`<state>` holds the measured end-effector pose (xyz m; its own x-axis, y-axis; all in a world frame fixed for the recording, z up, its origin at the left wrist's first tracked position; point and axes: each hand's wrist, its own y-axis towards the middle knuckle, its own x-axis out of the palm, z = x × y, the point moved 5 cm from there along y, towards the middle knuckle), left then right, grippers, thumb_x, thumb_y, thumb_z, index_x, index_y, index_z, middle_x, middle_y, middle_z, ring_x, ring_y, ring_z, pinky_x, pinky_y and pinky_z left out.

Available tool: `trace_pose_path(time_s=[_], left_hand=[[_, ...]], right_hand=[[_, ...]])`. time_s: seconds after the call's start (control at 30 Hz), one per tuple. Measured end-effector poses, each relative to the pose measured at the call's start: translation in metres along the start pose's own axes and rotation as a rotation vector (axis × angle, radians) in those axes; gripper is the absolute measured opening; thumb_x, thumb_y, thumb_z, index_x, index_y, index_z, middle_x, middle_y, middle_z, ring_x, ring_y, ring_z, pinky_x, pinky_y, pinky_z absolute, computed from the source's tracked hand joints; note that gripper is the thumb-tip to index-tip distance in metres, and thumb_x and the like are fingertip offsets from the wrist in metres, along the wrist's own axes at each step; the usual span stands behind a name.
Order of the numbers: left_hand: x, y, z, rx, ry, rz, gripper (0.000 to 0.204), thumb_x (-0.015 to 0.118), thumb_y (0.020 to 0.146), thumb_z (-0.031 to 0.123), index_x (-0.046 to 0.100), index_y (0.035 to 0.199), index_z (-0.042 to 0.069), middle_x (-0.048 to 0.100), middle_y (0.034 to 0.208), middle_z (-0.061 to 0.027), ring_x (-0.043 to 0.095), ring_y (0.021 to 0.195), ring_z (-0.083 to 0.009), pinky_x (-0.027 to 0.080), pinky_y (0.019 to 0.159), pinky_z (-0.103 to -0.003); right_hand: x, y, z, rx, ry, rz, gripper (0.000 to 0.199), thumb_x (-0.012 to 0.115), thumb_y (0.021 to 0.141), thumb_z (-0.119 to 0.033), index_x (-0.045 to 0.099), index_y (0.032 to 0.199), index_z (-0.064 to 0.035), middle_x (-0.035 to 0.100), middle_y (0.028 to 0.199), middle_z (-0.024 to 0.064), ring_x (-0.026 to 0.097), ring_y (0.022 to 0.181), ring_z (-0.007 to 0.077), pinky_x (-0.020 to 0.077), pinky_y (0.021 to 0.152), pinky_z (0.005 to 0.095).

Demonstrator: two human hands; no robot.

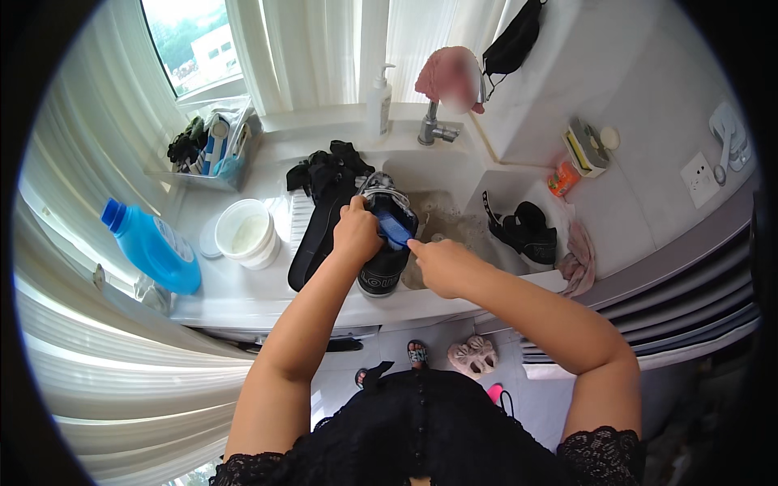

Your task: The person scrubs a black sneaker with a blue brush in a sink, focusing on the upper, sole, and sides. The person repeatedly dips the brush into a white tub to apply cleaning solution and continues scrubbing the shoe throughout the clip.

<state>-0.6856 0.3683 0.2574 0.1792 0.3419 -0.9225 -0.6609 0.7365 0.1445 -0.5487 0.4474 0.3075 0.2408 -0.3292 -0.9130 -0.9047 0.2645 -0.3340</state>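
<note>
Black shoe [381, 278] at sink's [413, 168] near left edge, opening facing up. Left hand [356, 233] grasping shoe by its left side. Right hand [442, 266] gripping blue brush [394, 229], brush head within shoe opening. Black insole [311, 251] just left of shoe; black cloth [331, 168] beyond it. Second black shoe [536, 236] on right side of sink. Farther left, white tub [245, 235], then blue bottle [156, 249]. Pump bottle [379, 107] and faucet [433, 130] at far side.
</note>
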Motion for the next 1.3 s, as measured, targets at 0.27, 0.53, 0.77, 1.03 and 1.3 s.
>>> trace_pose_path(time_s=[0.27, 0.53, 0.77, 1.03, 1.3], left_hand=[[0.014, 0.008, 0.008, 0.046, -0.004, 0.011, 0.020, 0.080, 0.055, 0.015, 0.073, 0.072, 0.008, 0.050, 0.122, -0.0133, 0.053, 0.105, -0.0327, 0.050, 0.085, -0.037], [0.009, 0.005, 0.009, 0.085, 0.019, 0.051, 0.029, 0.079, 0.058, 0.015, 0.070, 0.082, 0.001, 0.051, 0.116, -0.0151, 0.056, 0.099, -0.0344, 0.052, 0.081, -0.038], [0.004, 0.002, 0.004, 0.017, -0.001, 0.018, 0.026, 0.081, 0.059, 0.021, 0.068, 0.076, 0.005, 0.052, 0.117, -0.0145, 0.057, 0.100, -0.0323, 0.051, 0.081, -0.039], [-0.026, -0.029, 0.046, 0.103, -0.255, 0.158, 0.034, 0.074, 0.075, 0.038, 0.071, 0.084, 0.006, 0.044, 0.133, -0.0285, 0.050, 0.114, -0.0418, 0.043, 0.094, -0.043], [0.004, -0.053, 0.056, 0.015, -0.068, 0.175, 0.032, 0.079, 0.065, 0.030, 0.072, 0.074, 0.000, 0.022, 0.148, -0.0282, 0.054, 0.111, -0.0378, 0.045, 0.091, -0.037]], right_hand=[[0.003, 0.030, 0.006, 0.008, 0.045, 0.052, 0.026, 0.046, 0.090, -0.015, 0.059, 0.110, -0.0064, 0.064, 0.106, 0.0182, 0.062, 0.097, 0.0375, 0.0501, 0.084, 0.0460], [-0.011, 0.027, 0.001, -0.031, -0.042, -0.019, 0.044, 0.045, 0.089, -0.012, 0.049, 0.133, -0.0133, 0.064, 0.104, 0.0195, 0.063, 0.093, 0.0373, 0.0498, 0.083, 0.0453], [-0.017, -0.019, 0.014, -0.040, 0.048, -0.004, 0.032, 0.046, 0.091, -0.018, 0.056, 0.120, -0.0103, 0.064, 0.104, 0.0187, 0.062, 0.097, 0.0344, 0.0506, 0.080, 0.0465], [0.046, -0.085, 0.112, -0.029, 0.879, 0.364, 0.042, 0.050, 0.093, -0.017, 0.049, 0.134, -0.0107, 0.065, 0.079, 0.0161, 0.059, 0.064, 0.0243, 0.0466, 0.063, 0.0340], [0.088, -0.027, 0.066, -0.135, 1.075, 0.442, 0.042, 0.047, 0.094, -0.017, 0.046, 0.134, -0.0055, 0.059, 0.071, 0.0228, 0.060, 0.063, 0.0317, 0.0461, 0.062, 0.0379]])
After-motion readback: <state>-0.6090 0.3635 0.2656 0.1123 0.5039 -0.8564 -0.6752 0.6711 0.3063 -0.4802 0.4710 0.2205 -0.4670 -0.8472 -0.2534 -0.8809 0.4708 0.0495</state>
